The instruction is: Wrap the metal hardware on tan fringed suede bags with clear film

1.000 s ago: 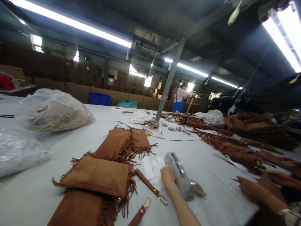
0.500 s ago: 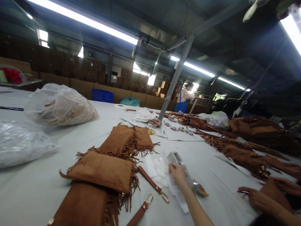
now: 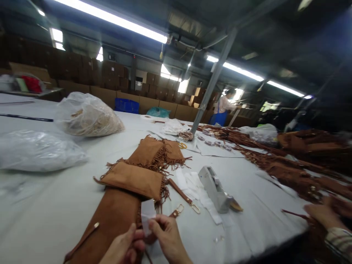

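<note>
Your right hand (image 3: pixel 169 236) pinches a small white slip (image 3: pixel 147 212) between thumb and fingers, by the fringed edge of the brown bag (image 3: pixel 117 209) nearest you on the surface (image 3: pixel 66 198). Your left hand (image 3: pixel 123 246) has its fingers bent beside the slip's lower end; I cannot tell whether they grip it.

With my bare right hand (image 3: pixel 168 234), I pinch the small white rectangular slip (image 3: pixel 147 212) between thumb and forefinger at its lower right edge. My bare left hand (image 3: pixel 125 246) sits just left of the slip's bottom end, fingers curled, thumb upward; both wrists (image 3: pixel 180 256) lie on its near side.
</note>
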